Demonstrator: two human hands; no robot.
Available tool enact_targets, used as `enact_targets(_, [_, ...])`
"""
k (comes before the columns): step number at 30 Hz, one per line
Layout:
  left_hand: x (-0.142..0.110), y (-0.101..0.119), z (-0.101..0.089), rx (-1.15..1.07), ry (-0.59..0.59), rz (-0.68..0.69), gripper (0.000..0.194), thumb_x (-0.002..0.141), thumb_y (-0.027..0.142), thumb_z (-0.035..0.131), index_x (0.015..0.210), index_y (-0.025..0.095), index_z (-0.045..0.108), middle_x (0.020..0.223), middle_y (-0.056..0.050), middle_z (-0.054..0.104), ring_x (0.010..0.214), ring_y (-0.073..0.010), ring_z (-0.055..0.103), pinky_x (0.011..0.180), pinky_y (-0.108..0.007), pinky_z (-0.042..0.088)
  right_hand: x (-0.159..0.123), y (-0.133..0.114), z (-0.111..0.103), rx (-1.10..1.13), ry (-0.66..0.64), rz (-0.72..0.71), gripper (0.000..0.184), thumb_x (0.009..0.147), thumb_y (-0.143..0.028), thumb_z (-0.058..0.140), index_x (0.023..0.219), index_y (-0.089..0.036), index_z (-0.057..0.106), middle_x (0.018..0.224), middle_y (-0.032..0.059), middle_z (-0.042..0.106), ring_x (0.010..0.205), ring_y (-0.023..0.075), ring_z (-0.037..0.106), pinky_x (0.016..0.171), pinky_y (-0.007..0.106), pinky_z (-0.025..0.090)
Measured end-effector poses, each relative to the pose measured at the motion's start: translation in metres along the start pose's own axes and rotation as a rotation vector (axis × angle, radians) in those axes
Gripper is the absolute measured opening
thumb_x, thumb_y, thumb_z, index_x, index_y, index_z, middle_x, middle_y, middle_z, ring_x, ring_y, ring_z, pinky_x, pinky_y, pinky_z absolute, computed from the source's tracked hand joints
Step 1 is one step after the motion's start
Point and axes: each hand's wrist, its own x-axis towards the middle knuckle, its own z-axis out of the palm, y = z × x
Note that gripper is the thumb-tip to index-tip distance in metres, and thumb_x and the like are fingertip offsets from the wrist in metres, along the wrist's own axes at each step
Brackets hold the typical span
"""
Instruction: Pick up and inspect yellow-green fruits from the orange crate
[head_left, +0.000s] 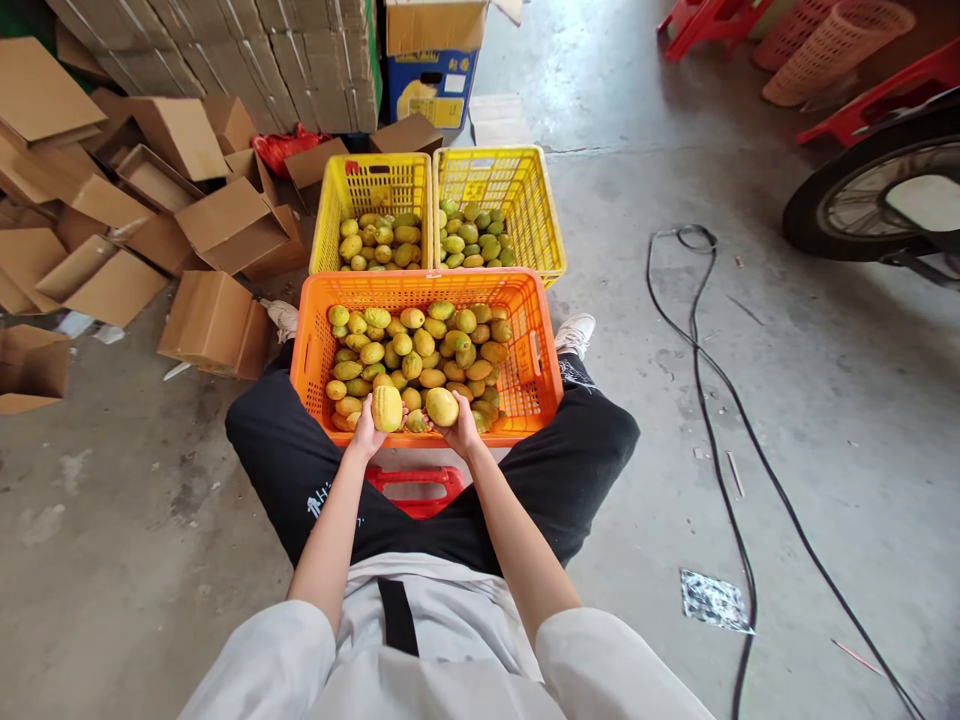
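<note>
I sit on a red stool (417, 485) with an orange crate (315, 345) between my knees, full of several yellow-green fruits. My left hand (367, 432) is closed around one pale yellow fruit (387, 408) over the crate's near edge. My right hand (460, 428) grips another yellow fruit (442, 406) right beside it. Beyond the orange crate stand two yellow crates, the left one (371, 185) and the right one (540, 215), each partly filled with greener fruits.
Loose cardboard boxes (214, 325) lie scattered at the left, with flattened stacks behind them. A black cable (705, 400) snakes over the concrete floor at the right. A wheel (877, 195) and red plastic stools (862, 110) stand at the far right.
</note>
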Motion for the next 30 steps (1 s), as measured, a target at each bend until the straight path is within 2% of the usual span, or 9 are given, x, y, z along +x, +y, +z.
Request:
enact_targets(3, [0.0011,-0.0011,-0.0005,0.018,0.007,0.014,0.05,0.101,0.054,0.053,0.12,0.011,0.07,0.102,-0.017,0.08,0.107,-0.031,0.077,0.098,-0.046,0.062,0.0007,-0.0006,0.0006,0.012,-0.018,-0.011,0.042,0.088,-0.062,0.061,0.094,-0.021,0.068,0.069,0.0073,0.071,0.067,0.0243,0.073,0.045,0.028,0.056])
enact_targets(6, [0.0026,-0.0038,-0.0032,0.041,-0.006,0.066,0.043,0.091,0.049,0.073,0.116,0.015,0.068,0.099,-0.013,0.08,0.101,-0.0302,0.079,0.094,-0.044,0.063,0.0008,0.0012,0.0023,0.0,0.002,-0.033,0.042,0.084,-0.062,0.068,0.095,-0.021,0.066,0.075,0.0078,0.072,0.069,0.0237,0.073,0.043,0.027,0.054])
enact_targets(8, [0.0028,-0.0058,-0.0052,0.05,-0.014,0.111,0.045,0.081,0.041,0.085,0.114,0.018,0.065,0.095,-0.009,0.08,0.096,-0.0283,0.08,0.092,-0.041,0.063,-0.0001,0.0035,0.0038,-0.022,0.031,-0.113,0.04,0.079,-0.056,0.077,0.099,-0.024,0.065,0.085,0.005,0.074,0.073,0.0214,0.072,0.047,0.026,0.057])
enact_targets(11, [0.0021,-0.0079,-0.0065,0.043,-0.013,0.172,0.049,0.073,0.031,0.092,0.109,0.02,0.062,0.089,-0.005,0.078,0.095,-0.0261,0.079,0.09,-0.038,0.063,-0.0027,0.0065,0.0054,-0.055,0.044,-0.245,0.044,0.069,-0.042,0.087,0.105,-0.03,0.064,0.096,-0.0024,0.072,0.079,0.0167,0.07,0.058,0.026,0.062])
enact_targets(14, [0.0011,-0.0086,-0.0055,0.012,0.012,0.204,0.045,0.075,0.028,0.091,0.108,0.024,0.06,0.093,-0.002,0.077,0.102,-0.0234,0.077,0.093,-0.036,0.062,-0.0046,0.0071,0.0059,-0.047,0.041,-0.263,0.05,0.063,-0.032,0.091,0.106,-0.031,0.065,0.099,-0.0034,0.07,0.085,0.0168,0.071,0.065,0.027,0.063])
enact_targets(17, [0.0006,-0.0084,-0.0037,-0.013,0.044,0.214,0.04,0.078,0.025,0.087,0.109,0.026,0.061,0.099,-0.001,0.076,0.108,-0.0213,0.074,0.098,-0.035,0.061,-0.0057,0.0058,0.0067,-0.034,0.032,-0.246,0.053,0.062,-0.031,0.091,0.109,-0.031,0.067,0.103,-0.0018,0.071,0.09,0.0197,0.073,0.067,0.029,0.064])
enact_targets(22, [0.0019,-0.0083,-0.0023,0.029,0.037,0.183,0.021,0.087,0.032,0.077,0.103,0.02,0.068,0.096,-0.006,0.077,0.11,-0.026,0.074,0.099,-0.039,0.061,-0.0081,0.0032,0.0081,-0.11,-0.007,-0.165,0.04,0.071,-0.04,0.084,0.104,-0.029,0.066,0.094,-0.0011,0.074,0.08,0.0206,0.075,0.059,0.031,0.063])
enact_targets(26, [0.0029,-0.0062,-0.0026,0.017,0.006,0.096,0.04,0.092,0.05,0.066,0.111,0.015,0.071,0.096,-0.014,0.079,0.109,-0.0325,0.075,0.095,-0.046,0.063,-0.0083,0.0034,0.0073,-0.12,-0.042,-0.125,0.037,0.075,-0.047,0.079,0.101,-0.027,0.06,0.084,-0.0007,0.073,0.07,0.021,0.075,0.051,0.029,0.059])
enact_targets(30, [0.0017,-0.0026,-0.002,-0.012,-0.016,0.07,0.052,0.094,0.057,0.058,0.118,0.014,0.072,0.094,-0.016,0.079,0.109,-0.0348,0.075,0.095,-0.05,0.063,-0.0042,0.0051,0.0053,-0.08,-0.033,-0.106,0.038,0.076,-0.054,0.075,0.097,-0.027,0.058,0.083,0.0019,0.074,0.078,0.0254,0.076,0.057,0.035,0.063])
